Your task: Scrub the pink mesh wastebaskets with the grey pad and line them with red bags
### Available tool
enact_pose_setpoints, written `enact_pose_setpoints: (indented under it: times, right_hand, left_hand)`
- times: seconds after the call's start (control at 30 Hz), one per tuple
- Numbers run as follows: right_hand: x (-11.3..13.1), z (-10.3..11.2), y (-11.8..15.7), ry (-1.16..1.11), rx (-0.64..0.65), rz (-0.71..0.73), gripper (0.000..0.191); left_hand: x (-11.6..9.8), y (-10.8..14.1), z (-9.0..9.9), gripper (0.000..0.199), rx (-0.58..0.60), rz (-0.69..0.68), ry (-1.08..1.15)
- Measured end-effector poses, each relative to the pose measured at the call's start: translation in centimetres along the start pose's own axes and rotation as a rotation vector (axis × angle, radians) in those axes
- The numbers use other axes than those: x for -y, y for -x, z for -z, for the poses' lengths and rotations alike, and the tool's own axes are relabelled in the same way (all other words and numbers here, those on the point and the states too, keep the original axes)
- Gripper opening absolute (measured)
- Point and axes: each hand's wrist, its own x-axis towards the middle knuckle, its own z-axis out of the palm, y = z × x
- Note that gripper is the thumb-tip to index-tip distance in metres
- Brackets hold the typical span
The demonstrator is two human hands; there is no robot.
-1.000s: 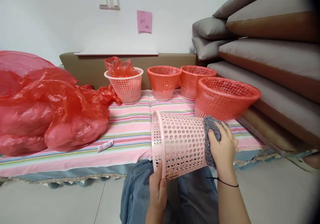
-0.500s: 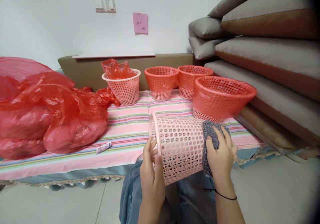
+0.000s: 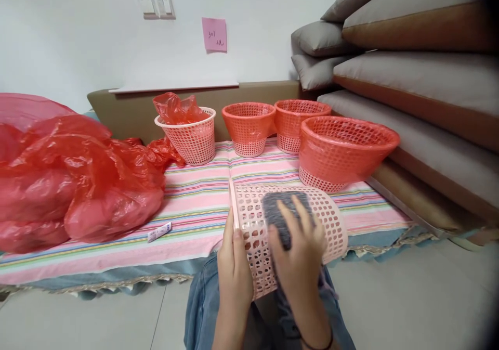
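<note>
A pale pink plastic basket (image 3: 333, 225) with a mesh of holes lies on its side above my lap, its rim to the left. My left hand (image 3: 234, 264) is closed on that rim, with some fingers hidden behind it. Pressed flat on the basket's side is a dark grey cloth (image 3: 283, 204), under my right hand (image 3: 298, 246). That hand is slightly blurred, its fingers bent over the cloth, whose lower end hangs down below the basket.
Red-bagged baskets (image 3: 249, 124) stand at the back, beside a pink basket (image 3: 197, 142) with a red bag inside. Red plastic bags (image 3: 97, 183) fill the left. A small tube (image 3: 159, 232) lies on the striped cloth (image 3: 187, 204). Grey cushions (image 3: 421, 90) are stacked at right.
My right hand and the grey cloth have slid left along the basket, from its base end to near the middle. My left hand still holds the rim.
</note>
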Motion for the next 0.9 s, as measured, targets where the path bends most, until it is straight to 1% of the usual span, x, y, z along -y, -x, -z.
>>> enact_pose_setpoints:
  times: [0.03,0.1,0.13,0.2,0.23,0.3,0.43,0.53,0.6,0.63,0.7,0.77,0.83,0.9]
  right_hand:
    - [1.4,0.0,0.4,-0.020,0.035,0.057,0.039]
    - [3.5,-0.1,1.0,-0.053,0.067,0.089,0.039]
    - [4.1,-0.2,1.2,-0.063,0.068,0.083,0.039]
    - [4.0,-0.4,1.0,-0.071,0.067,0.067,0.039]
    - [3.4,-0.4,0.7,-0.068,0.067,0.061,0.039]
    - [1.6,-0.6,-0.2,-0.047,0.058,0.022,0.040]
    - [-3.8,-0.2,-2.0,0.045,-0.017,-0.153,0.043]
    - [-7.3,0.4,-2.5,0.070,-0.076,-0.270,0.050]
    - [-8.5,0.8,-2.3,0.057,-0.101,-0.304,0.054]
    - [-8.7,0.9,-2.1,0.059,-0.109,-0.313,0.056]
    - [-8.4,1.1,-1.6,0.085,-0.122,-0.322,0.056]
    - [-7.2,1.1,-1.0,0.108,-0.125,-0.288,0.054]
    - [-5.3,1.1,-0.5,0.096,-0.098,-0.184,0.051]
    - [-3.0,1.1,0.1,0.054,-0.035,-0.039,0.045]
  left_hand:
    - [-0.2,-0.1,0.0,0.053,0.007,0.007,0.006]
    - [-0.4,-0.3,0.1,0.053,0.021,0.030,0.024]
    - [-0.5,-0.4,0.1,0.053,0.023,0.034,0.031]
    - [-0.5,-0.5,0.1,0.054,0.019,0.040,0.030]
    - [-0.5,-0.6,0.1,0.055,0.018,0.040,0.024]
    - [-0.2,-0.5,0.1,0.055,0.021,0.041,0.020]
    - [0.5,0.3,0.1,0.055,0.013,0.079,0.056]
    - [1.1,1.5,0.2,0.062,0.040,0.144,0.133]
    - [1.4,2.4,0.4,0.066,0.058,0.194,0.182]
    - [1.5,2.8,0.4,0.067,0.059,0.217,0.196]
    - [1.6,3.4,0.5,0.069,0.046,0.249,0.210]
    - [1.8,3.8,0.6,0.073,0.041,0.272,0.234]
    - [2.1,3.9,0.6,0.075,0.050,0.297,0.269]
    - [2.3,3.8,0.6,0.074,0.054,0.299,0.290]
